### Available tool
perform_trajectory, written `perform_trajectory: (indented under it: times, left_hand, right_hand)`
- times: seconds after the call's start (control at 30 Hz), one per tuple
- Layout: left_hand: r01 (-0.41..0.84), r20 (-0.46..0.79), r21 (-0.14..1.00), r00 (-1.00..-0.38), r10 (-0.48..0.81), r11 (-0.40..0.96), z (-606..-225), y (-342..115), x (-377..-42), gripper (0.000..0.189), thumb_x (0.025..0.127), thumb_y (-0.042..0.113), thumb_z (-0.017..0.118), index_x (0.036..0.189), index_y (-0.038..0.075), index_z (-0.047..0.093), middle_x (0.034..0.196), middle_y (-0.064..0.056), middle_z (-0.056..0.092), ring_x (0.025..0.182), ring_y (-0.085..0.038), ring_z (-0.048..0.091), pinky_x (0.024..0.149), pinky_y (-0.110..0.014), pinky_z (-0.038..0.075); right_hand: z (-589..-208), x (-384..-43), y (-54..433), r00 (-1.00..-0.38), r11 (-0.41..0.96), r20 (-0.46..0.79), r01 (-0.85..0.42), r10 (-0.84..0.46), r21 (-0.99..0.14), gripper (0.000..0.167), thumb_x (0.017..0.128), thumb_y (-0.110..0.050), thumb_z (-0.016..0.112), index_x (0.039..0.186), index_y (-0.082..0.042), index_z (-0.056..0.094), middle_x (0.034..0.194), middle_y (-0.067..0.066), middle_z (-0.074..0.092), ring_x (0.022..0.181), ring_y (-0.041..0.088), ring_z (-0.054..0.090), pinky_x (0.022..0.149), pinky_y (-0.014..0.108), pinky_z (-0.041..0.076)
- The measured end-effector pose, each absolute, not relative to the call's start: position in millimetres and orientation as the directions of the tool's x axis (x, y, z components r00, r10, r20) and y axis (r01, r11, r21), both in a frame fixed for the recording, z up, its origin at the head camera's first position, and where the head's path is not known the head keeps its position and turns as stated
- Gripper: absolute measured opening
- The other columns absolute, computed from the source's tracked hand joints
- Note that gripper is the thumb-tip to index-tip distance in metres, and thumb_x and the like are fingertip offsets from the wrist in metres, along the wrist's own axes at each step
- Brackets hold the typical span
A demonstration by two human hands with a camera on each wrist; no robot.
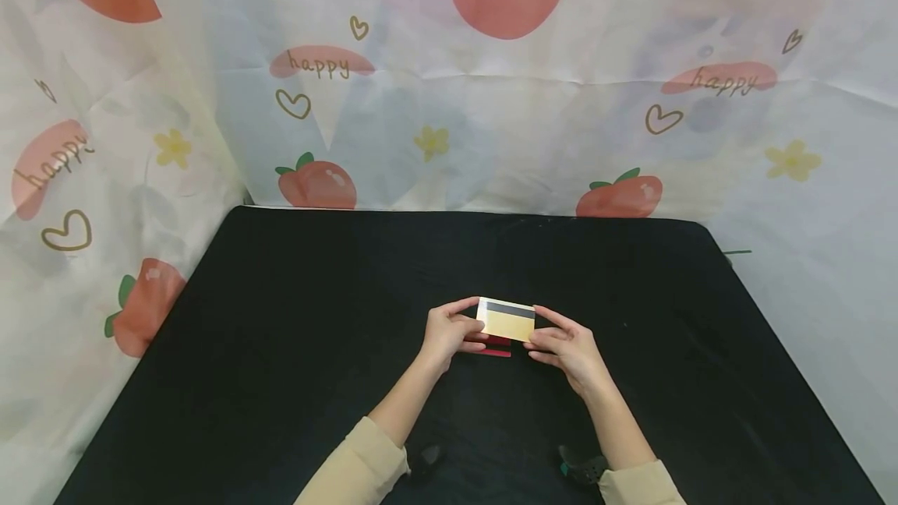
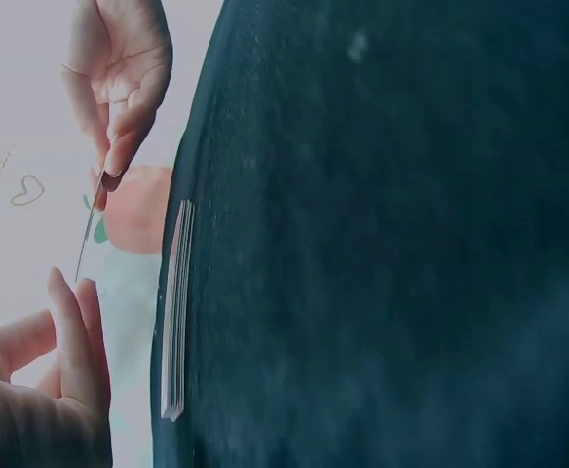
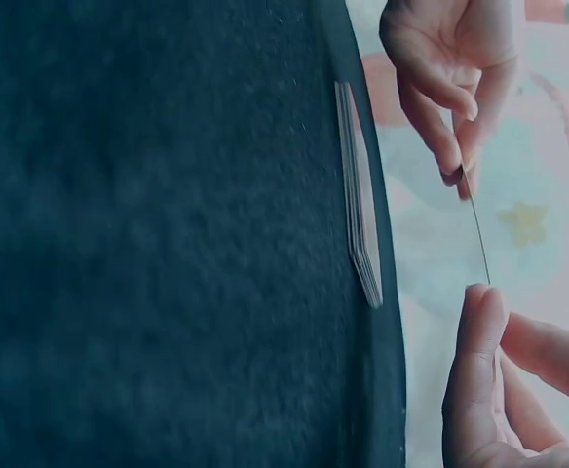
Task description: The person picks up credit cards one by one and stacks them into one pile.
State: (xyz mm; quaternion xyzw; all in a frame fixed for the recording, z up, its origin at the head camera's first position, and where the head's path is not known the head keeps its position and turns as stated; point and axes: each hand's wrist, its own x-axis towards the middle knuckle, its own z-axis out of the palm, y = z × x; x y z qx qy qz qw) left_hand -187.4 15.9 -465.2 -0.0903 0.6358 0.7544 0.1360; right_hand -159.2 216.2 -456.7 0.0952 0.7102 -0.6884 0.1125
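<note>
Between both hands hangs a thin yellow bank card (image 1: 508,323) with a dark magnetic stripe along its upper part. My left hand (image 1: 449,331) pinches its left edge between finger and thumb. At the opposite edge, the fingertips of my right hand (image 1: 570,349) pinch the card too. Both wrist views show the card edge-on as a fine line, held above the table. Under it lies a stack of several cards (image 2: 176,317), its top one red (image 1: 500,353) in the head view and partly hidden by the held card and the left fingers.
A black cloth covers the table (image 1: 316,294). Behind it and at the sides hangs a pale curtain (image 1: 505,115) printed with fruit, hearts and the word "happy". Dark objects (image 1: 582,467) sit by the cuffs, close to the near edge.
</note>
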Motion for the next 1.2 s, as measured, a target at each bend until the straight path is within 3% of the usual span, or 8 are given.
perform_trajectory:
  times: [0.43, 0.73, 1.2]
  left_hand:
    - [-0.365, -0.359, 0.928, -0.93, 0.083, -0.079, -468.4, -3.2, -187.4, 0.044, 0.075, -0.008, 0.067, 0.116, 0.004, 0.063, 0.068, -0.011, 0.065, 0.056, -0.015, 0.065, 0.053, -0.029, 0.056]
    - [-0.398, -0.39, 0.915, -0.915, 0.109, -0.065, -473.0, -13.2, -187.9, 0.046, 0.073, -0.009, 0.067, 0.117, 0.004, 0.062, 0.075, -0.015, 0.068, 0.058, -0.015, 0.065, 0.054, -0.029, 0.056]
    - [-0.472, -0.466, 0.881, -0.877, 0.112, -0.027, -482.3, -21.5, -191.5, 0.047, 0.072, -0.007, 0.07, 0.117, 0.006, 0.063, 0.076, -0.012, 0.067, 0.058, -0.015, 0.066, 0.057, -0.028, 0.056]
  right_hand:
    - [-461.4, -161.3, 202.5, -0.946, 0.054, -0.324, 0.322, -0.024, -0.945, 0.057, 0.082, 0.002, 0.064, 0.135, -0.004, 0.043, 0.082, 0.005, 0.067, 0.072, 0.013, 0.066, 0.067, 0.028, 0.057]
    - [-463.8, -163.0, 197.3, -0.94, 0.05, -0.336, 0.334, -0.051, -0.941, 0.055, 0.082, 0.005, 0.061, 0.134, -0.002, 0.043, 0.082, 0.007, 0.067, 0.071, 0.014, 0.066, 0.066, 0.029, 0.057]
    - [-469.4, -166.0, 190.0, -0.924, 0.079, -0.382, 0.379, -0.025, -0.922, 0.052, 0.08, 0.007, 0.062, 0.13, 0.001, 0.047, 0.079, 0.011, 0.067, 0.066, 0.017, 0.066, 0.063, 0.029, 0.057]
